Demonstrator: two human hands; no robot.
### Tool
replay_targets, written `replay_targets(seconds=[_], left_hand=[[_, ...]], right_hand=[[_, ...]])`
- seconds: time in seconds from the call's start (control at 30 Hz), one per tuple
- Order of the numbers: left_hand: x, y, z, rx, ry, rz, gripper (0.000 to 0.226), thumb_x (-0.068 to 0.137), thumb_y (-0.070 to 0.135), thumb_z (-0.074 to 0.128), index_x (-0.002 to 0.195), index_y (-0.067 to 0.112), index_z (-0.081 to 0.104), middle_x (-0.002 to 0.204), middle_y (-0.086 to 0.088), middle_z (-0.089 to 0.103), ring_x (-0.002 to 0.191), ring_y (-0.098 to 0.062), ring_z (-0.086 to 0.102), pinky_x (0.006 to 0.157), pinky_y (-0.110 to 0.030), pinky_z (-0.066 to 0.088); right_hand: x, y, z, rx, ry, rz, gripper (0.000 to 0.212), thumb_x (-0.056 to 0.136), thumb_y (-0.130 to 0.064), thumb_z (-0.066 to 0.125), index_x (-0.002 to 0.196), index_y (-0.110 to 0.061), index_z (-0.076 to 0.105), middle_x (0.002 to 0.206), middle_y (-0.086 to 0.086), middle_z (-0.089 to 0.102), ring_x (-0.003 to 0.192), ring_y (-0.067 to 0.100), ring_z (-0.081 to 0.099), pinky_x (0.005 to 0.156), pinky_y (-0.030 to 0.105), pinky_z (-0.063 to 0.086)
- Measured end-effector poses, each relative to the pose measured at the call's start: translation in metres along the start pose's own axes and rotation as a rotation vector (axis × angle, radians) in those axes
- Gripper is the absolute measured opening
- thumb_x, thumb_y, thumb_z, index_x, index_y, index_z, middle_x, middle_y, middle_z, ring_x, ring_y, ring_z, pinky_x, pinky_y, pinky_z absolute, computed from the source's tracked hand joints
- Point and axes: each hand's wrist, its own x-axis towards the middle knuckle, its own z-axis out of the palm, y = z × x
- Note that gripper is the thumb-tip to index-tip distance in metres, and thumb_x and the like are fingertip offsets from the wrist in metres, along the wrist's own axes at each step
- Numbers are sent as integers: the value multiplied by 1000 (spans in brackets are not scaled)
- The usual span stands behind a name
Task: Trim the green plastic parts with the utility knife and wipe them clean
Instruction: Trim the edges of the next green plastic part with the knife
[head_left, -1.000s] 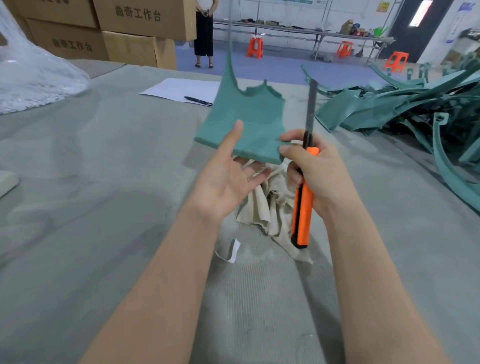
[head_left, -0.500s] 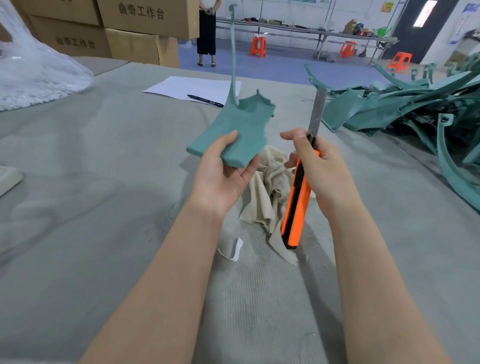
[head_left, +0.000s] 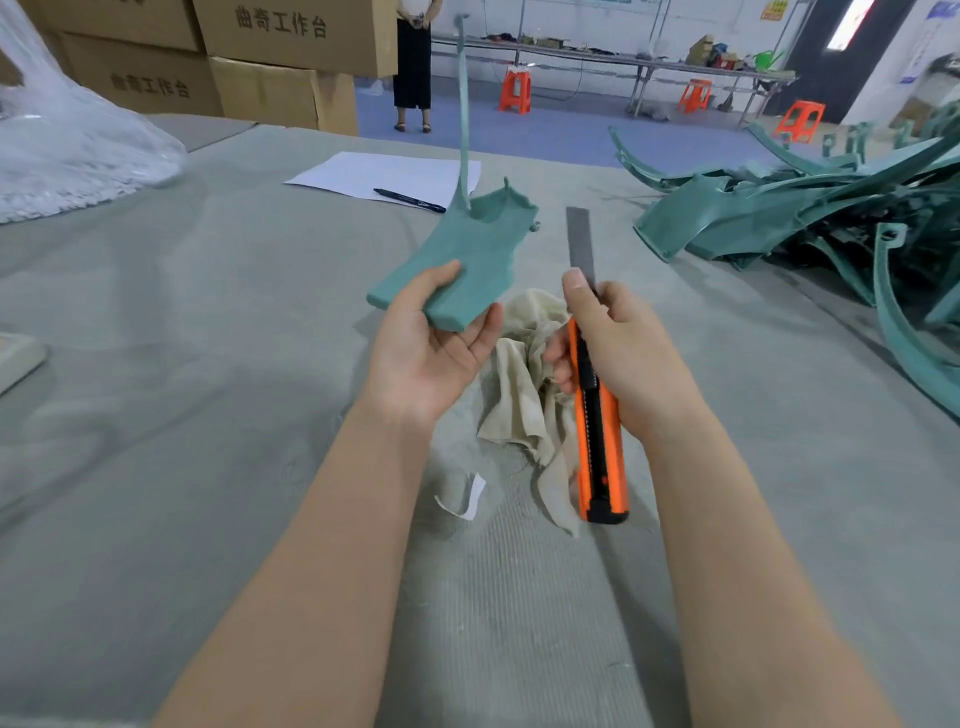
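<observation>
My left hand (head_left: 431, 353) holds 1 green plastic part (head_left: 467, 260) by its near end, thumb on top and fingers underneath. Its thin stalk sticks up and away from me. My right hand (head_left: 623, 353) is wrapped around 1 utility knife (head_left: 597, 415), thumb up by the blade (head_left: 581, 244), which is run far out. The 2 hands are apart, with the part just left of the blade and not touching it.

My main worry is that long blade. I judge that a side load on it during a cut could snap it, or it could skate off the plastic toward my left fingers (head_left: 488, 332) under the part. The part is held in the air with nothing bracing it, so a hard stroke could twist it loose. The stalk could also whip or crack.

Count: 1 rag (head_left: 524, 374) on the desk (head_left: 208, 364) below and between my hands, and 1 paper scrap (head_left: 470, 499) nearer me. Beyond my hands lies 1 white sheet (head_left: 384, 174) with 1 pen (head_left: 409, 200) on it. Far right of my right hand is 1 tangled pile of green parts (head_left: 810, 218), too overlapped to count. I see 3 orange stools (head_left: 514, 91) in the background.
</observation>
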Motion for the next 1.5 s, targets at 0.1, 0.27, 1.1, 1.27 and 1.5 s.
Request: replay_targets(seconds=[0.1, 0.27, 1.1, 1.27, 1.5], left_hand=[[0, 2, -1, 9, 19, -56, 14, 89, 11, 58, 102, 11, 60, 114, -11, 66, 69, -14, 69, 62, -23, 56], [-4, 5, 0, 44, 0, -160, 13, 89, 12, 55, 82, 9, 65, 88, -11, 74, 66, -11, 71, 57, -21, 55], [-7, 9, 0, -5, -96, -282, 22, 75, 9, 57, 61, 3, 72, 84, -10, 74, 56, -8, 68, 54, -22, 55], [-6, 10, 0, -15, -100, -297, 13, 77, 10, 57, 83, 4, 67, 78, -8, 72, 54, -8, 67, 51, -22, 54], [-6, 10, 0, -12, -97, -281, 16, 77, 10, 58, 91, 5, 64, 76, -7, 71, 53, -9, 66, 53, -22, 54]], right_hand=[[0, -2, -1, 46, -13, -132, 21, 101, -30, 49, 89, -13, 48, 60, -2, 61, 45, 15, 57, 46, 23, 48], [3, -4, -13, -6, 52, -184, 29, 103, -32, 43, 87, -16, 61, 56, -3, 59, 49, 14, 59, 50, 23, 50], [3, 1, -8, -356, 38, -245, 49, 102, -45, 34, 69, -11, 44, 49, 3, 49, 37, 17, 47, 41, 22, 38], [0, 0, -5, -351, -50, -233, 50, 102, -47, 34, 68, -12, 44, 48, 3, 49, 37, 18, 45, 41, 27, 38], [-3, 0, 0, -260, -192, -183, 49, 102, -47, 35, 72, -9, 46, 47, 2, 46, 33, 16, 40, 37, 19, 34]])
